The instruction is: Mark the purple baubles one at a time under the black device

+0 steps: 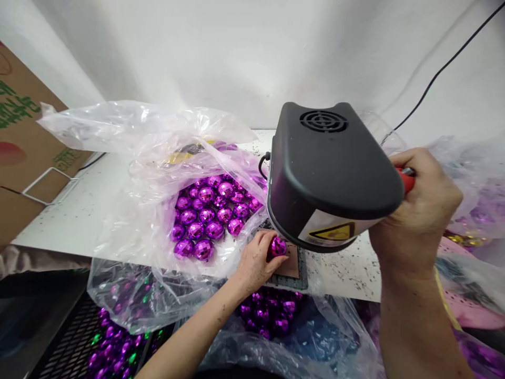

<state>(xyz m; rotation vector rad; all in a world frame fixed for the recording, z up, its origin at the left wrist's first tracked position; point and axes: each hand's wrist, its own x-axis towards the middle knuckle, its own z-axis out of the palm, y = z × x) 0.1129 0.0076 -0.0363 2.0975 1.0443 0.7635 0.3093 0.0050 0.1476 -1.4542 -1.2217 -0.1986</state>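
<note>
My left hand point(255, 259) pinches a purple mirrored ball point(278, 246) and holds it on a small brown pad point(292, 266) under the black machine head point(329, 173). My right hand point(420, 202) is closed around a red-tipped handle point(407, 179) at the machine's right side. Just left of my left hand, an open clear plastic bag point(150, 158) holds several more purple mirrored balls point(207, 216).
A white table point(71, 210) carries the machine and bag. Below its front edge, another bag of purple balls point(272, 310) and a dark crate point(74, 342) with purple and green balls. Cardboard box point(19, 137) at left, black cable point(442, 68) on the wall, more bags point(477, 200) at right.
</note>
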